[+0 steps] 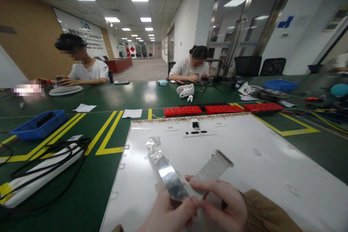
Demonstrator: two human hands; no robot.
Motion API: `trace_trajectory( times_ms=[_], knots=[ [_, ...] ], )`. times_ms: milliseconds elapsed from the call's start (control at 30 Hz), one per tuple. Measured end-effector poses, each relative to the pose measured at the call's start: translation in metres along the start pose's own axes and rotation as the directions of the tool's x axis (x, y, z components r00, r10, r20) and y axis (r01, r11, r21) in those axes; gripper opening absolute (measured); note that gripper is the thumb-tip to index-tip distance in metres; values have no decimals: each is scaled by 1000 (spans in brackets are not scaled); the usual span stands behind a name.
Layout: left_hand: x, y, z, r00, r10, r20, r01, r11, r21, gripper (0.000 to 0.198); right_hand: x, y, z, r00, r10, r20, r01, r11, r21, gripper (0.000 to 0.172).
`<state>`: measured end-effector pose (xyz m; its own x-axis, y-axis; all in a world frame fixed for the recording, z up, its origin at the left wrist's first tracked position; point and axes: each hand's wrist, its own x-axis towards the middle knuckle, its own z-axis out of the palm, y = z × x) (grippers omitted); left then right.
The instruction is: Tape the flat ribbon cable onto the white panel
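Note:
A ribbon cable point(210, 170) is held between my two hands above a large white panel point(239, 141). One stretch is wrapped in shiny silver foil and slants up to the left; the other is pale, slants up to the right and ends in a wide connector. My left hand point(171, 210) pinches the cable near the bottom, where the two stretches meet. Right beside it, my right hand point(225, 199) has thumb and fingers closed on the pale stretch. The panel lies flat, with small cutouts near its far edge.
Red power strips point(182, 111) line the panel's far side. To the left lie a blue tray point(40, 127) and a white bar-shaped object point(51, 168) with black cable looped over it. Two people sit across the green table point(146, 96). A white plastic part point(185, 90) lies near the middle.

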<state>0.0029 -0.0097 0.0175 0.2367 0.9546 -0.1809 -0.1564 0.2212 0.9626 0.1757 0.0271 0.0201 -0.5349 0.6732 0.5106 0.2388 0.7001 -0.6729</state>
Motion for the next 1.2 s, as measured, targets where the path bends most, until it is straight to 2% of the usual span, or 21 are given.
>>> trace_trajectory(
  times_ms=[100, 300, 433, 633, 733, 867, 1200],
  knots=[
    [-1, 4, 1, 1000, -7, 18, 7, 1000, -6, 56, 0, 0, 1, 1000, 22, 6, -22, 1000, -18, 27],
    [-1, 3, -3, 1000, -13, 7, 12, 992, 124, 50, 3, -4, 1, 998, 51, 24, -50, 998, -41, 25],
    [1, -2, -4, 1000, 16, 16, -19, 990, 142, 53, 2, -3, 1, 995, 93, 41, -90, 993, -77, 33],
    [0, -8, -6, 1000, 2, -2, -2, 991, 131, 55, 2, -4, -2, 993, 57, 103, -59, 998, 19, 44],
    [-1, -5, -6, 1000, -20, -10, 22, 985, 172, 58, 4, -5, -3, 993, 44, 113, -46, 999, 17, 43],
    [-1, 1, -7, 1000, -26, 8, 23, 973, 229, 62, 3, -3, -3, 988, 86, 125, -88, 996, 7, 41],
    [-5, 5, -2, 998, -45, -33, 50, 984, 170, 64, 2, -2, -3, 978, 137, 159, -143, 989, 27, 41]
  ],
)
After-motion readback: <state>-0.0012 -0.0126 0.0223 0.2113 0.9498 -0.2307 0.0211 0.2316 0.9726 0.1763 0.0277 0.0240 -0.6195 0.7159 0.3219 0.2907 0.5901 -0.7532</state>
